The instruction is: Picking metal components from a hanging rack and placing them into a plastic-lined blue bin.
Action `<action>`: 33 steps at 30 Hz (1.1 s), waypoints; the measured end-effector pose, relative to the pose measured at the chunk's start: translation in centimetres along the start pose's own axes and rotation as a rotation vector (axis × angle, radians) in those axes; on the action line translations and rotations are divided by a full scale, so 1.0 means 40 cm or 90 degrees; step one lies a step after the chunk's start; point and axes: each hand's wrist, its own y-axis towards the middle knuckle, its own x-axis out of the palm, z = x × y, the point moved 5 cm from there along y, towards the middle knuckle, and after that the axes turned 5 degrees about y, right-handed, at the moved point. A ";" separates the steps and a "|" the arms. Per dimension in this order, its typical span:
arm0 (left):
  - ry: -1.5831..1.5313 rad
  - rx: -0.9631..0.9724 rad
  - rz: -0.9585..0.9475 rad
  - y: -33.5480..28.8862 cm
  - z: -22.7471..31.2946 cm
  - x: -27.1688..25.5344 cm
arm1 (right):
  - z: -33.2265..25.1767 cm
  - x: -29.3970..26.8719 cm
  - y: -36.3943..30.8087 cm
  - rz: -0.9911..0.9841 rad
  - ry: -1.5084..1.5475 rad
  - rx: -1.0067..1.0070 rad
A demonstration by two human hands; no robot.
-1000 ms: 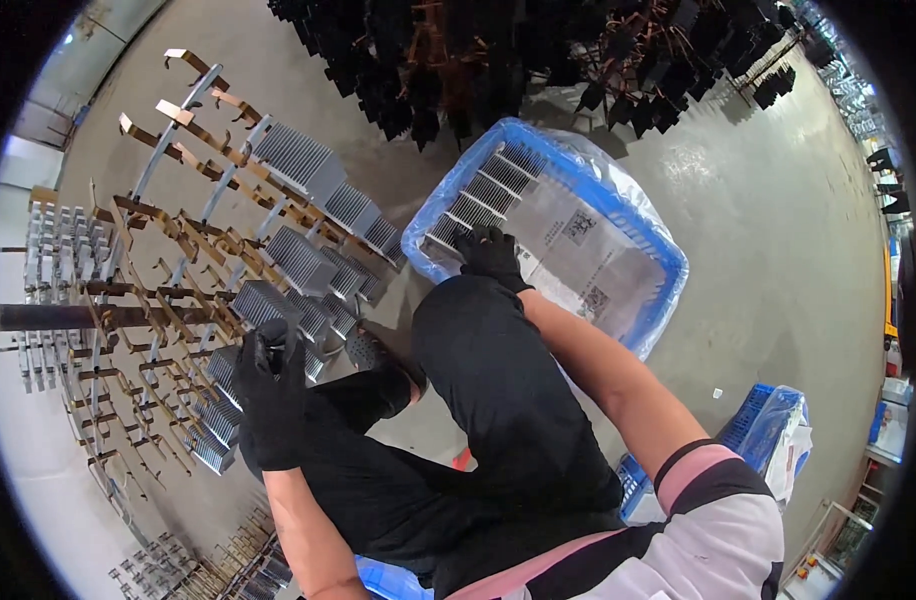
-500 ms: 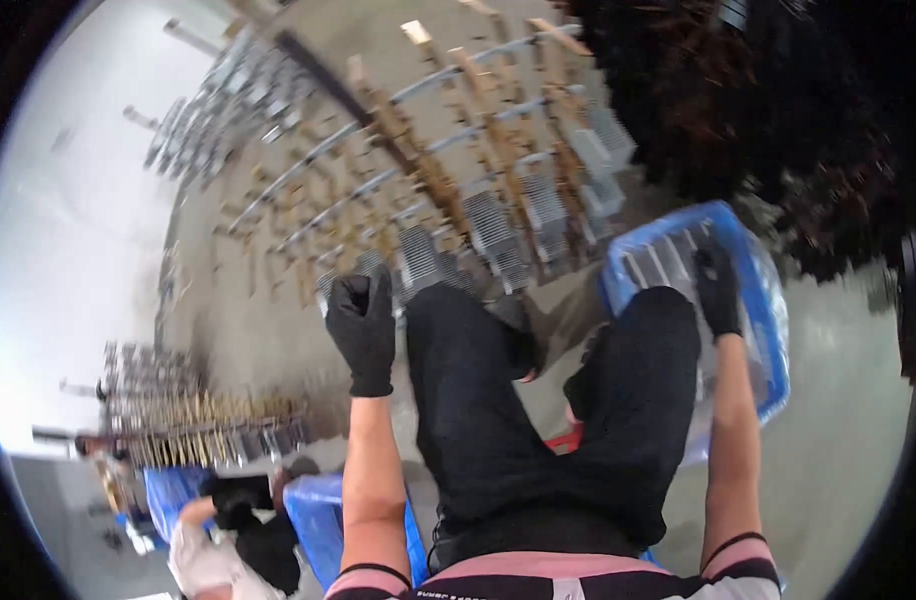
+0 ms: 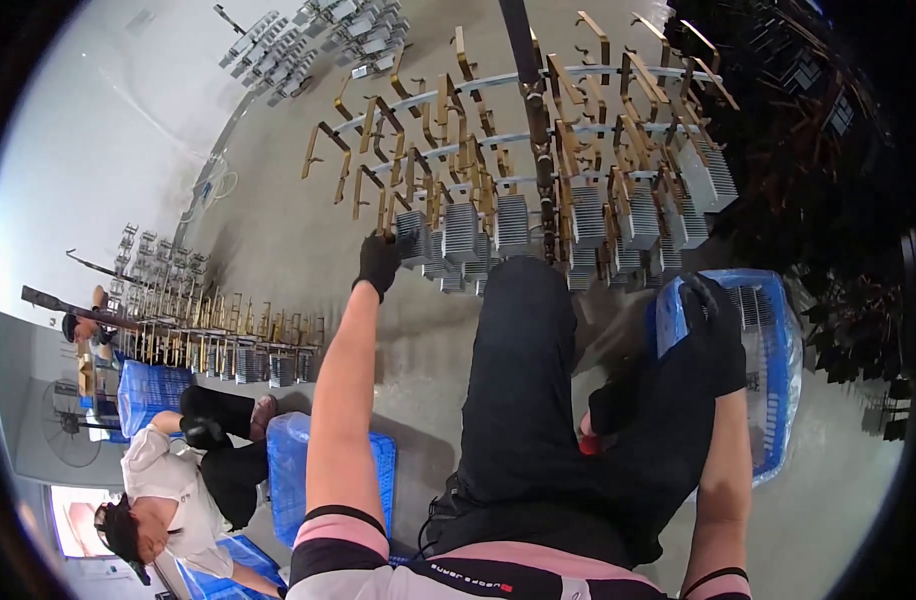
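My left hand [image 3: 380, 264], in a black glove, is closed at the left edge of a grey finned metal heat sink [image 3: 412, 238]. This heat sink is at the lower left end of a rack of brass-coloured hooks [image 3: 468, 150]; the fingertips are partly hidden. Over the near left part of a blue crate [image 3: 775, 440] lined with clear plastic is my right hand [image 3: 715, 335], also black-gloved. Its fingers are curled, and whatever they hold is hidden. Finned metal pieces [image 3: 754, 305] lie inside the crate beside that hand. More heat sinks [image 3: 512, 222] hang along the rack's lower row.
A dark upright bar [image 3: 538, 130] runs through the rack. Dark hanging parts [image 3: 828, 190] crowd the right side. At left, a co-worker [image 3: 183, 470] sits by another rack [image 3: 228, 325], near a blue plastic-lined crate [image 3: 328, 470]. My knees [image 3: 523, 290] are just before the rack.
The view has turned, and the rack appears farther right and more upright. My left hand has reached out from a fist near my knee to the leftmost heat sink. My right hand has drawn back slightly.
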 end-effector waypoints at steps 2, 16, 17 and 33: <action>-0.121 -0.023 -0.100 0.013 0.020 0.033 | 0.013 -0.010 -0.007 0.000 -0.028 -0.014; -0.090 -0.117 0.073 -0.091 0.114 0.068 | 0.064 -0.020 -0.008 0.008 -0.035 0.030; -0.206 -0.169 0.029 -0.112 0.151 0.095 | 0.068 -0.035 -0.017 0.018 -0.046 0.042; -0.393 0.029 0.013 -0.510 0.377 -0.102 | -0.225 0.051 -0.077 -0.285 0.411 0.206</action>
